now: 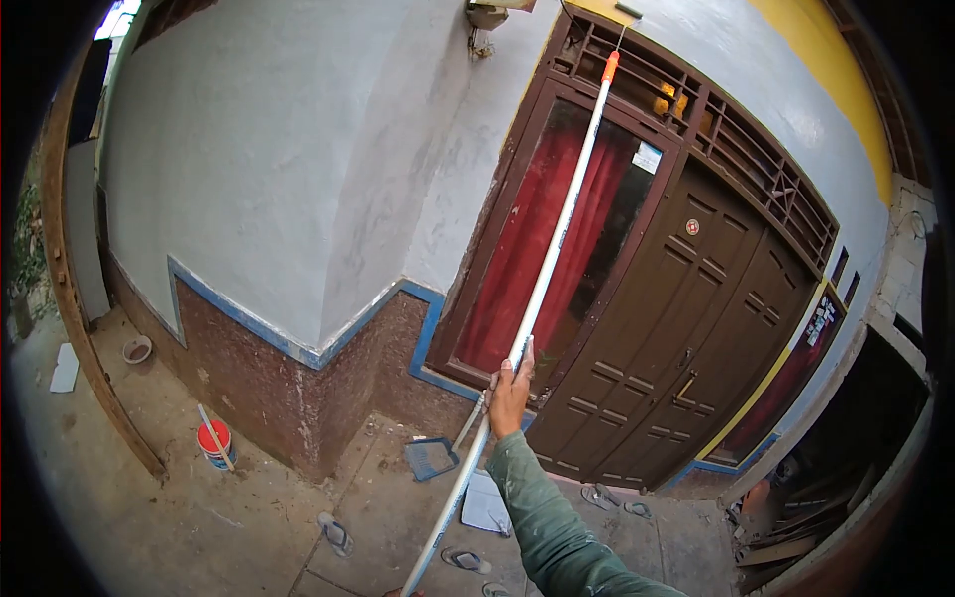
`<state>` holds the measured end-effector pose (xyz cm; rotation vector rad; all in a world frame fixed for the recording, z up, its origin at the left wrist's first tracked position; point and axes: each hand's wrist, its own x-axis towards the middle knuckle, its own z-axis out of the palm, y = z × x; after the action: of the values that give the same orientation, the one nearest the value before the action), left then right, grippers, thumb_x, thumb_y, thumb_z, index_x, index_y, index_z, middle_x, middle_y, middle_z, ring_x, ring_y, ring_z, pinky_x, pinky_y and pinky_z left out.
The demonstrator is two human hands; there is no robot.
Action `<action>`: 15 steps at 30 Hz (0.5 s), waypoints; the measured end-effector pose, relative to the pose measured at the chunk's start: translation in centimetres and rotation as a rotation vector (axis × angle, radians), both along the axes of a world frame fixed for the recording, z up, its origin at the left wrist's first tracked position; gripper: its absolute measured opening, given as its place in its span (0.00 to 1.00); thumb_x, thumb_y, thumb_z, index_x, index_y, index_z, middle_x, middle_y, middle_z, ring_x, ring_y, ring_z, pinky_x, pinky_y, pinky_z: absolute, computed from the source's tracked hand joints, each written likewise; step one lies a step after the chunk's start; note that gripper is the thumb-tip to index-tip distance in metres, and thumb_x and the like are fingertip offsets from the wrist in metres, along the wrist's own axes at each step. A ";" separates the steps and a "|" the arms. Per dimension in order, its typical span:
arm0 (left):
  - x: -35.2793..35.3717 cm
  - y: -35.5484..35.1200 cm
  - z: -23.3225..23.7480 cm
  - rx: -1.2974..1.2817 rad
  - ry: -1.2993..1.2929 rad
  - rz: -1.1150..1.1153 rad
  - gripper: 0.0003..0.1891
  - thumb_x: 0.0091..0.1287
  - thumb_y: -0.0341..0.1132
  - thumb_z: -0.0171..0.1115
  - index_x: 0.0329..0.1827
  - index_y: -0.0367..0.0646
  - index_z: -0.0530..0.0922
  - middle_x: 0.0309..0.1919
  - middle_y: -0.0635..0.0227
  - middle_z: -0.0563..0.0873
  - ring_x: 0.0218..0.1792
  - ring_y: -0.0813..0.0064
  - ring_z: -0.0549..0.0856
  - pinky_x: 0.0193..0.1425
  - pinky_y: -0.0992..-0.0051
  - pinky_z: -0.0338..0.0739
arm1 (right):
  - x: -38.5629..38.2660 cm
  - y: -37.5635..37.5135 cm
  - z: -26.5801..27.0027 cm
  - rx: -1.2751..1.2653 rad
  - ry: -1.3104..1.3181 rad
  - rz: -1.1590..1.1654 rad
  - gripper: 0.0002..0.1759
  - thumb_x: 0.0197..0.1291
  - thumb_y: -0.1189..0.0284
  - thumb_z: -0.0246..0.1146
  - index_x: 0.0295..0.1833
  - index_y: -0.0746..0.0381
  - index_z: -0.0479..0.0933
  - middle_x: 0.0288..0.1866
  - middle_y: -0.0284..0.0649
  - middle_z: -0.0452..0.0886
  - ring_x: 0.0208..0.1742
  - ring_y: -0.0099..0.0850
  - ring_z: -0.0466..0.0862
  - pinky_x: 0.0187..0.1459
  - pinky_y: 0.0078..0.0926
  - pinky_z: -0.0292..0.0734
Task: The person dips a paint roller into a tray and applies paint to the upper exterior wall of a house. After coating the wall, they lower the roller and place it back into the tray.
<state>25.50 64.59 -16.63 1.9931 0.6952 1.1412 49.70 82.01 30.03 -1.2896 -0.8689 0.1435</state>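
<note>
A paint roller (pixel 628 10) on a long white extension pole (pixel 558 234) with an orange tip (pixel 611 67) slants up across the view. The roller head is up at the grey-white wall, just above the brown door frame (pixel 686 95). My right hand (pixel 509 396), in a green sleeve, is wrapped around the middle of the pole. Only a sliver of my left hand (pixel 406 593) shows at the bottom edge, around the pole's lower part; most of it is cut off.
A red-topped paint bucket (pixel 214 438) with a stick across it stands at the lower left. A blue dustpan (pixel 431 458), a white tray-like piece (pixel 485 502) and several sandals (pixel 336 534) lie on the floor. A wooden post (pixel 75 269) rises at left; boards (pixel 796 542) lie at right.
</note>
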 end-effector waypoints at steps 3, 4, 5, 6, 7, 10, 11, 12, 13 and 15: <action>-0.3 -0.4 -0.2 -0.024 0.014 -0.010 0.16 0.67 0.47 0.65 0.47 0.43 0.84 0.29 0.56 0.85 0.28 0.61 0.84 0.33 0.60 0.78 | -0.7 -0.3 -1.1 -0.018 0.019 -0.008 0.34 0.75 0.66 0.47 0.81 0.39 0.44 0.23 0.30 0.65 0.15 0.18 0.63 0.14 0.18 0.62; -0.3 -0.5 -0.1 -0.031 0.018 -0.012 0.16 0.67 0.47 0.65 0.47 0.43 0.84 0.29 0.56 0.85 0.28 0.61 0.84 0.34 0.60 0.78 | -0.7 -0.4 -1.5 -0.020 0.013 -0.008 0.34 0.75 0.66 0.47 0.81 0.39 0.44 0.23 0.30 0.65 0.15 0.18 0.63 0.14 0.18 0.62; -0.4 -0.5 -0.1 -0.038 0.023 -0.014 0.16 0.67 0.47 0.65 0.47 0.43 0.84 0.29 0.56 0.85 0.28 0.61 0.84 0.34 0.60 0.78 | -0.8 -0.6 -1.9 -0.033 0.018 -0.010 0.33 0.75 0.66 0.46 0.81 0.39 0.45 0.23 0.31 0.67 0.16 0.19 0.67 0.15 0.20 0.65; -0.6 -0.6 0.0 -0.045 0.028 -0.016 0.16 0.67 0.47 0.65 0.47 0.43 0.84 0.29 0.56 0.85 0.28 0.61 0.84 0.34 0.60 0.78 | -1.1 -0.8 -2.1 -0.035 0.019 -0.012 0.33 0.75 0.66 0.46 0.81 0.39 0.45 0.23 0.31 0.67 0.16 0.19 0.67 0.15 0.20 0.65; -0.6 -0.7 0.0 -0.053 0.032 -0.018 0.16 0.67 0.47 0.65 0.47 0.43 0.84 0.29 0.56 0.85 0.28 0.61 0.84 0.34 0.60 0.78 | -1.5 -1.1 -2.3 -0.047 0.036 -0.012 0.33 0.75 0.66 0.46 0.81 0.39 0.45 0.23 0.30 0.67 0.16 0.19 0.67 0.15 0.20 0.64; -0.8 -1.0 -0.1 -0.075 0.046 -0.017 0.16 0.67 0.47 0.65 0.47 0.43 0.84 0.29 0.56 0.85 0.29 0.61 0.84 0.34 0.60 0.78 | -2.2 -1.4 -2.3 -0.061 0.053 -0.015 0.33 0.75 0.66 0.46 0.81 0.39 0.45 0.24 0.30 0.67 0.17 0.19 0.67 0.15 0.20 0.64; -0.9 -1.0 -0.2 -0.081 0.051 -0.017 0.17 0.67 0.47 0.65 0.47 0.43 0.84 0.29 0.56 0.85 0.29 0.61 0.84 0.34 0.60 0.79 | -2.3 -1.4 -2.3 -0.059 0.052 -0.019 0.33 0.75 0.66 0.47 0.81 0.39 0.45 0.25 0.30 0.67 0.18 0.19 0.67 0.16 0.19 0.64; -1.0 -0.9 -0.2 -0.086 0.055 -0.016 0.17 0.67 0.47 0.65 0.47 0.43 0.84 0.29 0.56 0.85 0.29 0.61 0.84 0.34 0.60 0.79 | -2.1 -1.1 -2.2 -0.059 0.053 -0.018 0.33 0.75 0.66 0.47 0.81 0.39 0.45 0.25 0.30 0.67 0.18 0.19 0.67 0.16 0.19 0.64; -1.1 -1.0 -0.3 -0.093 0.061 -0.015 0.17 0.67 0.47 0.65 0.47 0.43 0.84 0.29 0.56 0.85 0.29 0.61 0.84 0.34 0.60 0.79 | -1.8 -0.8 -2.1 -0.037 0.044 -0.012 0.33 0.75 0.66 0.47 0.81 0.39 0.45 0.26 0.30 0.67 0.19 0.19 0.67 0.17 0.19 0.65; -1.5 -1.3 -0.5 -0.110 0.076 -0.016 0.17 0.67 0.47 0.65 0.47 0.43 0.84 0.29 0.56 0.85 0.29 0.61 0.84 0.35 0.60 0.79 | -1.8 -0.6 -1.7 -0.019 0.040 -0.008 0.33 0.75 0.66 0.47 0.81 0.40 0.45 0.26 0.30 0.67 0.20 0.19 0.67 0.18 0.19 0.65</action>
<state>23.97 63.31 -17.09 1.9537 0.7632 1.0016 47.89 81.45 28.36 -1.3031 -0.8303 0.1710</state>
